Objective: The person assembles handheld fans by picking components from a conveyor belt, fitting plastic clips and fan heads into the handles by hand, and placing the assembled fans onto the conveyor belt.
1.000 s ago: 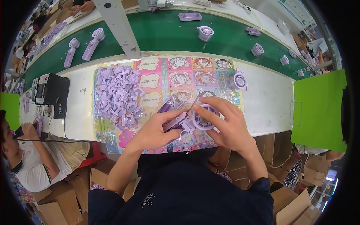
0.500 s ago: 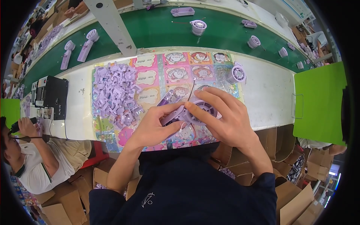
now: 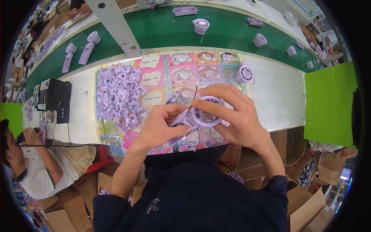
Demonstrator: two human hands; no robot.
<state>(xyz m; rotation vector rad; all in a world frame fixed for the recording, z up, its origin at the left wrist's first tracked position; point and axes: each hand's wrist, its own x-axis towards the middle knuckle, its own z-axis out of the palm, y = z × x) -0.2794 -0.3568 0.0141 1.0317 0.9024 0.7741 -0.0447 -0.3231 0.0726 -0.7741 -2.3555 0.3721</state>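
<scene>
Above the patterned mat, my left hand pinches a pale purple handle shell between thumb and fingers. My right hand curls around a round purple fan housing, its fingers lying across the ring. Housing and handle meet between my hands; whether they are locked together I cannot tell. A thin dark red wire sticks up beside the right fingertips, and a pale wire loop hangs by my left thumb. Just behind my left hand lies another purple shell, partly hidden.
Many small purple brackets are heaped at left on the mat. Another fan housing stands at right. Beyond, a green conveyor carries purple parts past a white post. A black machine and a seated co-worker are at left.
The fan housing has turned so that its round face shows more, and my right fingers have shifted on it. Parts on the conveyor have moved slightly left. The co-worker's hand has lowered.
</scene>
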